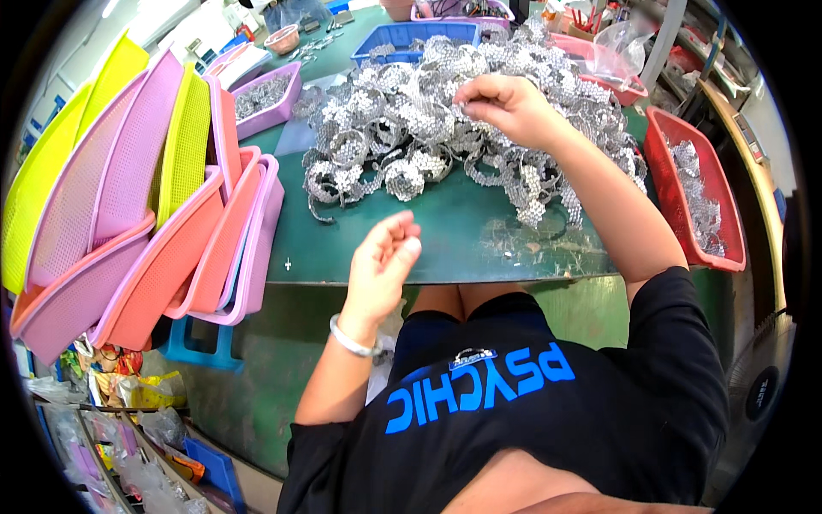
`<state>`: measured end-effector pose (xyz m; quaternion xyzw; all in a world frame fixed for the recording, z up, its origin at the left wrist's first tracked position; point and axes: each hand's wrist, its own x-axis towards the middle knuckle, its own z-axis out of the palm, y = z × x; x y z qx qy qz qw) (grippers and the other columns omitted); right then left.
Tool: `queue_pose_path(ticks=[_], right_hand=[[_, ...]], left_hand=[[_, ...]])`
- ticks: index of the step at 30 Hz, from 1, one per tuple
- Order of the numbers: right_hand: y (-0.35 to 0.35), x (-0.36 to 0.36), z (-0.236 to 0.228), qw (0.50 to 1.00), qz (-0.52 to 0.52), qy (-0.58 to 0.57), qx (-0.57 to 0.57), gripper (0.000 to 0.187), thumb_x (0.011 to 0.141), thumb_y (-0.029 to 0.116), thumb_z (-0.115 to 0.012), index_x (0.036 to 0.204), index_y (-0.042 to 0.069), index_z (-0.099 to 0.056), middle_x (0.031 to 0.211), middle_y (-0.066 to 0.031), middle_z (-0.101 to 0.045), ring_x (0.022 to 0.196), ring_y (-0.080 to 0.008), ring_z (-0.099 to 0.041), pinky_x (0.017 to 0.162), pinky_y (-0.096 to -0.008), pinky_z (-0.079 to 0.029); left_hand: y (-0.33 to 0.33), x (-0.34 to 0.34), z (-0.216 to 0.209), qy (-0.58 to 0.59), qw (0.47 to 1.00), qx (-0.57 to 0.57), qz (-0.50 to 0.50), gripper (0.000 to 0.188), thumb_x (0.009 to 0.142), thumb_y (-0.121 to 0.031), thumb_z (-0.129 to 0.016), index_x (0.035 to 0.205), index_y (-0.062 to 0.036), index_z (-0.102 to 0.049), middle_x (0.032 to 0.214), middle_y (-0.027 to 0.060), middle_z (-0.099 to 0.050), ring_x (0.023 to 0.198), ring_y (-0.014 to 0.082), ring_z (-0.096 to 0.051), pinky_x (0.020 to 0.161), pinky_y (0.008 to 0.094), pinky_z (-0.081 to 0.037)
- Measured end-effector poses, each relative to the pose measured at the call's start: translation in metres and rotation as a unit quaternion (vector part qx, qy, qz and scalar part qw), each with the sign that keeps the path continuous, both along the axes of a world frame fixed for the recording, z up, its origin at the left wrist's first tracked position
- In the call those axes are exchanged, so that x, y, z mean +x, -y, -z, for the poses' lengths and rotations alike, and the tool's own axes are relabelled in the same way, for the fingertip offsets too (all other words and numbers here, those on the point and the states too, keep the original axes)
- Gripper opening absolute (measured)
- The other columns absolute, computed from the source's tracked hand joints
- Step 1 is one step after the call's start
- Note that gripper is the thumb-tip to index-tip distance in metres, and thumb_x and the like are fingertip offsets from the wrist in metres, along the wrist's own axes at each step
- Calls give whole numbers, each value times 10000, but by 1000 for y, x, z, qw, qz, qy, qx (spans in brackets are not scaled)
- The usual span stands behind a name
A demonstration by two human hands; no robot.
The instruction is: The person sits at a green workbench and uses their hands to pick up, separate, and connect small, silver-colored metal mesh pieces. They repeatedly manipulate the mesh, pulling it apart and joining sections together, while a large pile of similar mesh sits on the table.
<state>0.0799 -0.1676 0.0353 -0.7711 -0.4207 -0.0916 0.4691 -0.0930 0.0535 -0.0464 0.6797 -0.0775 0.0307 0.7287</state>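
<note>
A big heap of silver curled bands (402, 111), covered in small shiny facets, covers the far half of the green table (385, 248). My right hand (509, 107) reaches over the heap with thumb and forefinger brought together at a silver band; just what the fingertips grip is partly hidden among the bands. My left hand (384, 265) is above the near edge of the table, apart from the heap. Its fingers are loosely bent, the thumb stands a little off them, and nothing shows in it.
Stacked pink, purple and yellow-green baskets (163, 223) lean at the left. A red basket (719, 253) with silver bands stands at the right. Behind the heap is a blue tray (377, 41); a purple tray (278, 107) holds more silver pieces. A fan (758, 394) is at lower right.
</note>
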Motion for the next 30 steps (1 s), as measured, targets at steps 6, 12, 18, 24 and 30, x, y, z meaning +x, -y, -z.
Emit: queue_pose_path(ticks=[6,12,18,24,30], right_hand=[[-5,-60,28,992,-113,49,-12,185,755,-57,-605,921,24,-617,875,-77,-633,833,-201,-617,731,-291,-482],[-2,-84,47,996,-73,58,5,225,749,-71,-603,947,36,-614,950,-101,-625,860,-235,-614,739,-289,-480],[1,-97,62,991,-110,-52,49,278,783,20,-620,1060,12,-599,1202,-142,-512,1026,-199,-553,866,-310,-444],[-3,-112,66,973,-118,-168,109,311,773,137,-665,1066,48,-610,1226,-124,-500,1063,-182,-519,873,-312,-429],[-2,-115,60,986,-110,-106,67,362,774,166,-676,1091,14,-591,1290,-134,-449,1098,-199,-503,896,-324,-422]], left_hand=[[12,13,-37,-76,977,-178,94,507,950,-428,-350,1280,-43,-363,1108,189,-561,883,261,-605,742,334,-491],[29,6,-18,-4,982,-153,107,247,897,-141,-545,1117,-34,-508,996,61,-593,901,187,-594,766,309,-486],[35,1,4,-5,980,-177,93,287,833,-27,-609,1109,-8,-534,1058,35,-559,943,109,-535,822,256,-469],[35,1,10,-27,975,-198,100,303,828,5,-594,1121,-5,-518,1165,61,-505,1008,133,-523,853,297,-479],[35,0,13,-11,978,-181,106,369,849,-31,-577,1201,-15,-467,1152,59,-518,1012,149,-529,865,314,-471]])
